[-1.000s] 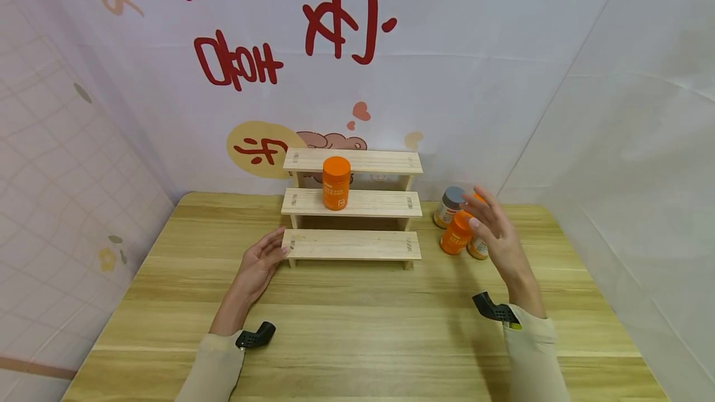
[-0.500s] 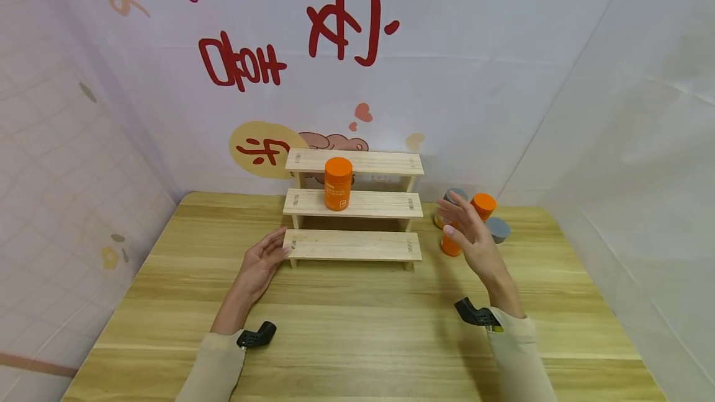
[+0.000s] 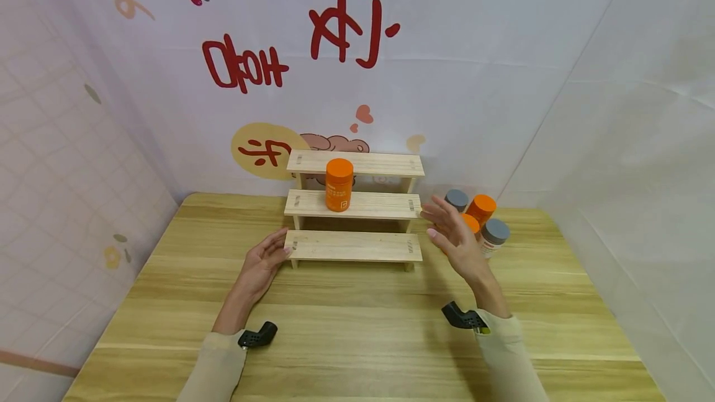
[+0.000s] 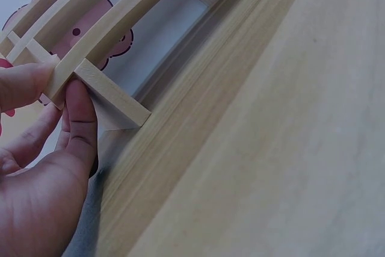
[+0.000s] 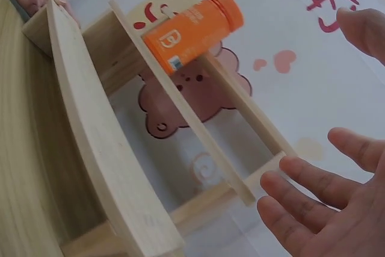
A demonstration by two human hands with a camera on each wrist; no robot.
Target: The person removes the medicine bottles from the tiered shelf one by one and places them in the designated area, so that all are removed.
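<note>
A three-step wooden display rack [image 3: 353,245] stands against the back wall in the head view. On its middle step, left of centre, an orange bottle [image 3: 339,188] stands upright. My left hand [image 3: 261,270] grips the left end of the lowest step. The left wrist view shows the thumb above that board's end [image 4: 60,79] and the fingers beneath it. My right hand [image 3: 462,250] is raised near the rack's right end, fingers spread and holding nothing. In the right wrist view its fingertips [image 5: 274,182] come close to the rack's right side; whether they touch is unclear.
Right of the rack, several bottles stand grouped on the wooden table [image 3: 357,327]: orange-lidded ones [image 3: 482,206] and grey-lidded ones [image 3: 495,234]. My right hand partly hides them. A printed wall sheet [image 3: 475,79] rises behind the table.
My right hand has moved left, away from the grouped bottles and toward the rack's right end, uncovering more bottles. The left hand keeps its grip on the rack. The head view has shifted slightly.
</note>
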